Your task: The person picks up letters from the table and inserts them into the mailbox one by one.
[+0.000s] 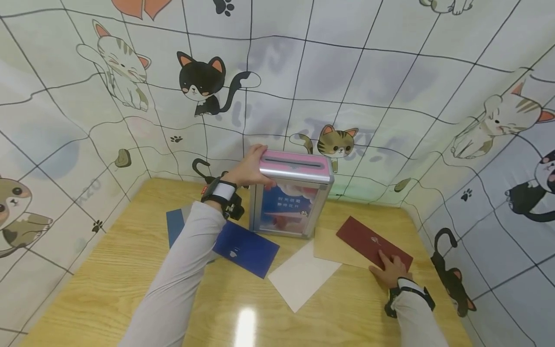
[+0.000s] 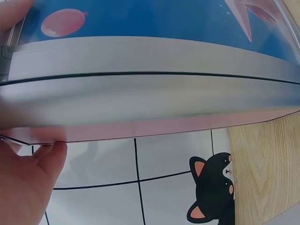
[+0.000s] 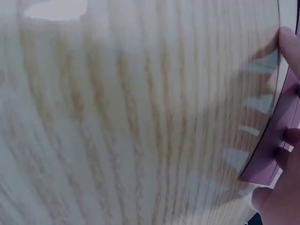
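Toward the back of the table stands an upright ballot box (image 1: 284,207) with silver edges, a pink top with a dark slot, and a printed front. My left hand (image 1: 250,168) grips its upper left corner, thumb on the front side and fingers over the top edge. In the left wrist view, the box's silver rim (image 2: 150,96) runs across between the fingers. At the right, my right hand (image 1: 392,271) rests on a dark red envelope (image 1: 362,241), fingers spread over its near end. The right wrist view shows fingertips on that envelope (image 3: 262,161), lying flat.
A tan envelope (image 1: 331,246) lies partly under the dark red one, overlapping a cream envelope (image 1: 301,277). Left of these is a dark blue envelope (image 1: 249,250); a lighter blue one (image 1: 174,224) is partly behind my left arm. A cat-print sheet (image 1: 277,86) surrounds the wooden table (image 1: 108,260).
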Demonstrator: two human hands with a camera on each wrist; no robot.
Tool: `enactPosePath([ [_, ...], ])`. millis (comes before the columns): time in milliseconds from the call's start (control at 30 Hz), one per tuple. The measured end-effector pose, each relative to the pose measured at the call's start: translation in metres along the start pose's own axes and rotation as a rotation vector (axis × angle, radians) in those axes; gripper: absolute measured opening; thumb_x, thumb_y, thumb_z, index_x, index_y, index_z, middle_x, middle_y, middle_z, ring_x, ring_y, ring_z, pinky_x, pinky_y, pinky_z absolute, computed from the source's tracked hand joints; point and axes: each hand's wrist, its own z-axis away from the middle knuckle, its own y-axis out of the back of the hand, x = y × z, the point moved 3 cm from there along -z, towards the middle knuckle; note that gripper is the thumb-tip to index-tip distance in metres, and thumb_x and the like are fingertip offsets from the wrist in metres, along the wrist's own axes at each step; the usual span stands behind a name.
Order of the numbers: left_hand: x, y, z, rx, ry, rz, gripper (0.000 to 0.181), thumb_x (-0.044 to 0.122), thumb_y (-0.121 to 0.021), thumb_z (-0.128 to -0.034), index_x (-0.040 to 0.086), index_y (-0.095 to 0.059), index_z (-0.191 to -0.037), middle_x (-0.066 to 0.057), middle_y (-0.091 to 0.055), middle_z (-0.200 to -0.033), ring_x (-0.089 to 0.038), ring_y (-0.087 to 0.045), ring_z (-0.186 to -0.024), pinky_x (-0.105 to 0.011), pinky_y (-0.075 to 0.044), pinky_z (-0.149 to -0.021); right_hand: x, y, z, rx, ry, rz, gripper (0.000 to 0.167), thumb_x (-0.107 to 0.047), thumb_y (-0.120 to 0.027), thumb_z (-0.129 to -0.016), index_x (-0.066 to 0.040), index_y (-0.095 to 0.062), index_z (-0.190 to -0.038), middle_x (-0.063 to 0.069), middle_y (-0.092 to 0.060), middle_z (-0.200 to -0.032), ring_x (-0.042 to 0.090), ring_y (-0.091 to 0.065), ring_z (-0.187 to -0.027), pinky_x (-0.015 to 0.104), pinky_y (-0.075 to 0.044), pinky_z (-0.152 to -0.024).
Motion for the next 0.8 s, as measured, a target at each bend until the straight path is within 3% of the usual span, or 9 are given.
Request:
enactPosePath([
  [67, 0.000, 0.000, 0.000, 0.000, 0.001, 0.000, 0.112, 0.031, -0.081, -0.0579, 0.001, -0.016, -0.143, -0.017, -0.013, -0.146, -0.031, -0.030, -0.125, -0.043, -0.032, -0.101, 0.000, 0.000, 0.001, 0.034, 0.025, 0.054, 0.085, -0.059, -0.045, -0.084, 0.002, -0.026, -0.139, 0.039, -0.027, -0.124, 0.059, -0.031, -0.111, 0.069, -0.031, -0.083],
  [200, 0.000, 0.000, 0.000, -0.001, 0.003, 0.014, 0.113, 0.031, -0.081, -0.0574, 0.001, -0.015, -0.143, -0.017, -0.012, -0.146, -0.031, -0.028, -0.126, -0.044, -0.032, -0.101, -0.002, 0.001, 0.003, 0.084, 0.037, 0.088, 0.082, -0.060, -0.046, -0.083, 0.001, -0.033, -0.136, 0.037, -0.035, -0.117, 0.055, -0.039, -0.104, 0.065, -0.038, -0.078],
  [400, -0.001, 0.001, 0.000, 0.004, -0.004, 0.028, 0.112, 0.030, -0.081, -0.0579, 0.001, -0.015, -0.144, -0.017, -0.012, -0.146, -0.031, -0.031, -0.125, -0.044, -0.032, -0.101, -0.012, 0.008, 0.008, 0.140, 0.052, 0.162, 0.073, -0.059, -0.052, -0.081, -0.001, -0.049, -0.125, 0.034, -0.042, -0.118, 0.053, -0.046, -0.099, 0.063, -0.040, -0.076],
  [600, -0.001, 0.002, 0.001, 0.012, 0.000, 0.035, 0.112, 0.031, -0.081, -0.0578, 0.001, -0.016, -0.144, -0.016, -0.012, -0.146, -0.031, -0.030, -0.125, -0.044, -0.032, -0.101, -0.016, 0.006, 0.009, 0.148, 0.067, 0.232, 0.070, -0.060, -0.049, -0.082, -0.003, -0.051, -0.122, 0.033, -0.046, -0.119, 0.053, -0.046, -0.098, 0.063, -0.040, -0.077],
  [800, -0.002, 0.000, 0.001, 0.011, -0.005, 0.064, 0.112, 0.028, -0.081, -0.0574, 0.001, -0.015, -0.144, -0.016, -0.011, -0.146, -0.031, -0.031, -0.124, -0.044, -0.033, -0.100, -0.020, 0.011, 0.007, 0.156, 0.182, 0.282, 0.062, -0.053, -0.060, -0.078, -0.001, -0.056, -0.111, 0.029, -0.056, -0.097, 0.048, -0.055, -0.080, 0.058, -0.044, -0.070],
])
